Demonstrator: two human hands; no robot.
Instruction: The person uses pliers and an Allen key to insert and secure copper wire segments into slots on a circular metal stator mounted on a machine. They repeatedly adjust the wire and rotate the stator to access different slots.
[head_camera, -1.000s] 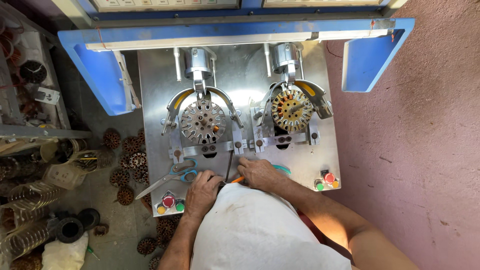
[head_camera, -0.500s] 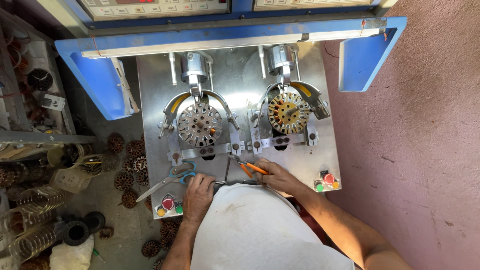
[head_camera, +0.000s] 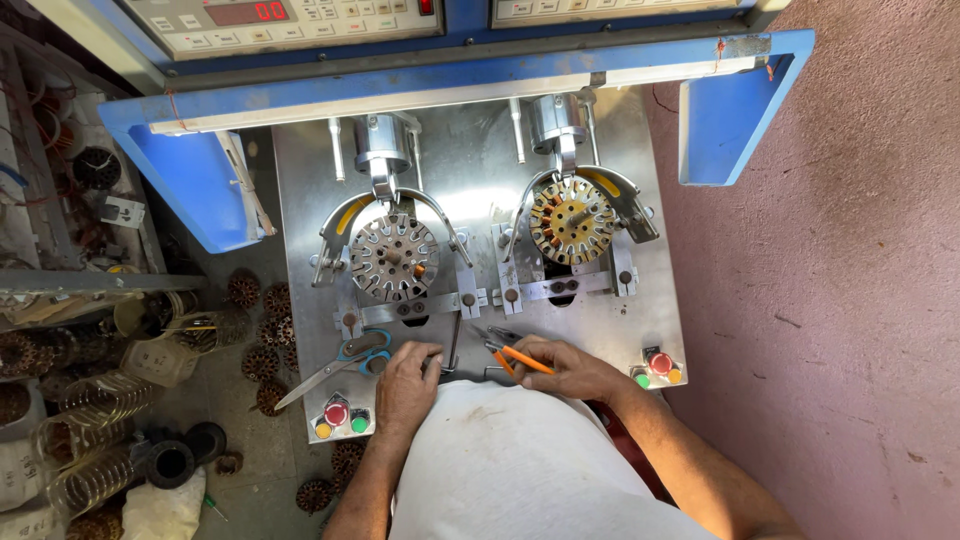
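Right hand (head_camera: 565, 368) sits at the near edge of the steel worktop (head_camera: 470, 170), right of centre, fingers wrapped around orange-handled pliers (head_camera: 508, 352) — the dark tips point up-left toward the middle of the plate. Left hand (head_camera: 408, 380) rests just beside it at the near edge, fingers curled down on the plate; can't tell if anything is pinched under them. Small gap between the two hands, with a thin upright pin in it.

Blue-handled scissors (head_camera: 340, 362) lie touching-close to the left hand's left side, blades running off toward the near-left corner. Red and green buttons (head_camera: 343, 418) sit in that corner; a matching button cluster (head_camera: 656, 368) sits at the near-right edge, just beside the right wrist.

Mid-plate: bare grey stator core (head_camera: 394, 257) on the left fixture, wound copper-coloured stator (head_camera: 572, 219) on the right fixture, each under a curved guard and winding head. Open steel between the fixtures and the hands is a narrow strip.

Blue side guards flank the far corners. Off the left edge — loose wound stators (head_camera: 262, 300) and wire coils on the floor. Right of the plate, bare pink floor.
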